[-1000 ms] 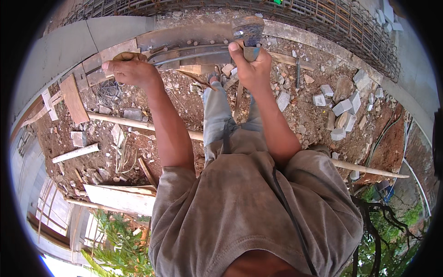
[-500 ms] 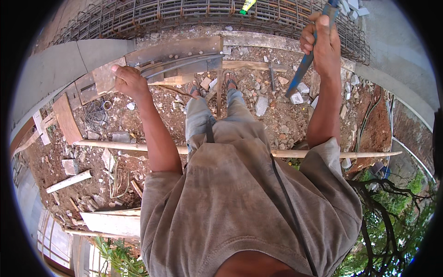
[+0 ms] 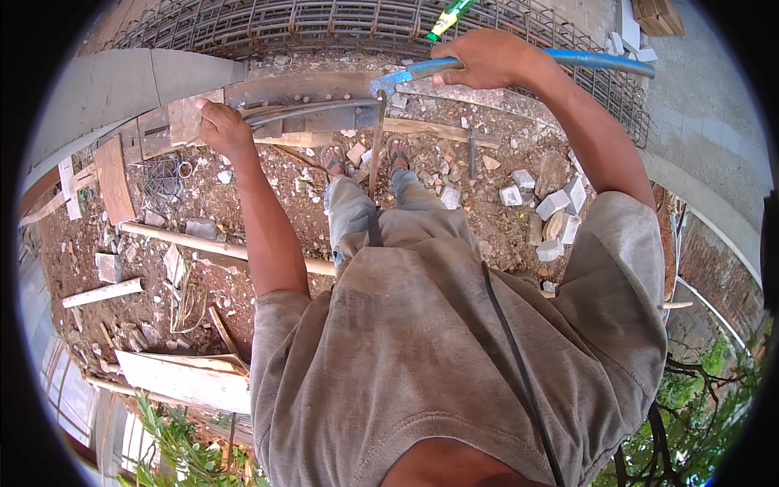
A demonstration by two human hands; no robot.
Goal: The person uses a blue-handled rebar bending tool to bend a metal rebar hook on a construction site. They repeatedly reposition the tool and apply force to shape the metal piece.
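Overhead, right hand [image 3: 487, 58] fingers wrap a blue metal bar [image 3: 519, 61]; left hand [image 3: 221, 126] grips steel rods [image 3: 308, 109].

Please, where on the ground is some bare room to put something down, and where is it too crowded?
Bare soil lies between the long wooden pole and the wire coil, below the left hand. Crowded: the stone blocks beside the right leg, and the rebar mesh beyond the right hand.

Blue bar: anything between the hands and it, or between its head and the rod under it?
Nothing visible. The right hand is already wrapped around the blue bar. Its forked head sits right at the top of the upright rod, no gap showing. The left hand is off to the side on the bent bars.
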